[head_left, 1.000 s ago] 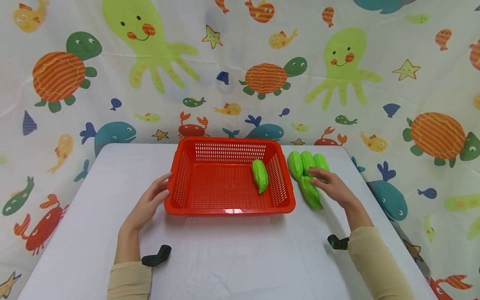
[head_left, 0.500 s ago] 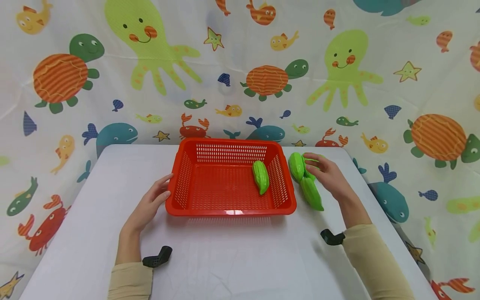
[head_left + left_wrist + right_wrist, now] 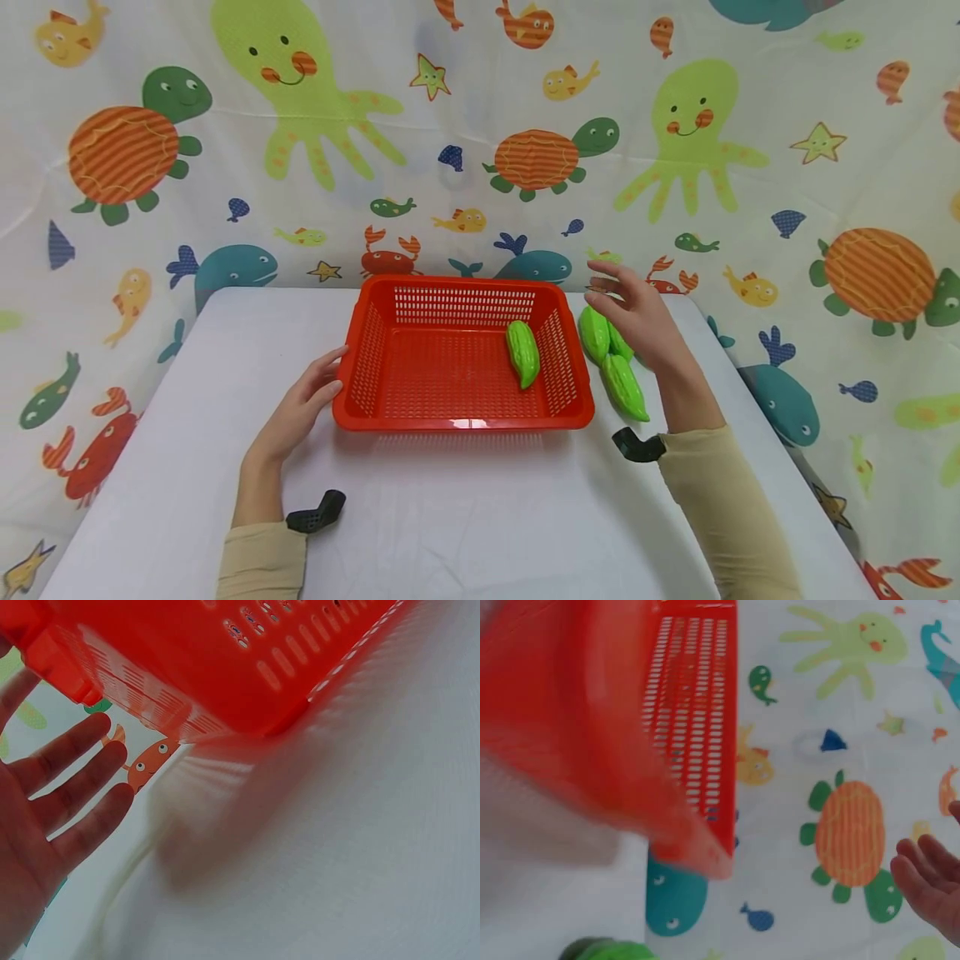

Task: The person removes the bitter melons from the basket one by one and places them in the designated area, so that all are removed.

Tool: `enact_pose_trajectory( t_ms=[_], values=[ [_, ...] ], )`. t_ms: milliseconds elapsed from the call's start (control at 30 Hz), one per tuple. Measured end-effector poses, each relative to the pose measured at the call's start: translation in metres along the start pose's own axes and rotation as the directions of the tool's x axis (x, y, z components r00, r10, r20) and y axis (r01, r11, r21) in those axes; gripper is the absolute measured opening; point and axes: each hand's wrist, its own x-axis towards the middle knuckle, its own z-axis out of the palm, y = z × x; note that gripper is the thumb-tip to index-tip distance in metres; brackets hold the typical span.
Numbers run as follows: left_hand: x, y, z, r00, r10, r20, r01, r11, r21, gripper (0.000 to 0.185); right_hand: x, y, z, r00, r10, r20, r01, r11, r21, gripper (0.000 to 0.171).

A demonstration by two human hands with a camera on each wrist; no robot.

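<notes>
A red plastic basket (image 3: pixel 442 375) stands on the white table with one green toy bitter melon (image 3: pixel 522 354) inside, towards its right end. My left hand (image 3: pixel 303 400) is at the basket's left rim, its fingers extended and spread in the left wrist view. Several more bitter melons (image 3: pixel 625 389) lie against each other just right of the basket, partly covered by my right hand. That right hand (image 3: pixel 633 312) hovers over their far end, fingers loosely bent and pointing left. Nothing shows between its fingers (image 3: pixel 922 877) in the right wrist view.
A white cloth (image 3: pixel 450 225) printed with sea animals hangs right behind the table's back edge. The basket's raised rim (image 3: pixel 566 358) stands between its inside and the loose bitter melons. Each wrist carries a small black camera mount (image 3: pixel 315 512).
My right hand has moved up and slightly left from over the bitter melons, towards the table's back edge. My left hand and the basket have stayed in place.
</notes>
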Motion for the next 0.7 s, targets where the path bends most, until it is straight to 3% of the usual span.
enact_pose_trajectory(
  t_ms=[200,700],
  values=[
    [0.001,0.0,0.0,1.0,0.004,-0.003,-0.004,1.0,0.005,0.06,0.007,-0.019,0.005,1.0,0.022,-0.022,-0.021,0.999,0.044,0.061],
    [0.002,-0.001,-0.001,1.0,0.011,0.004,-0.011,1.0,0.009,0.06,0.025,-0.025,0.015,0.999,0.039,0.012,-0.041,0.994,0.106,0.065]
  ],
)
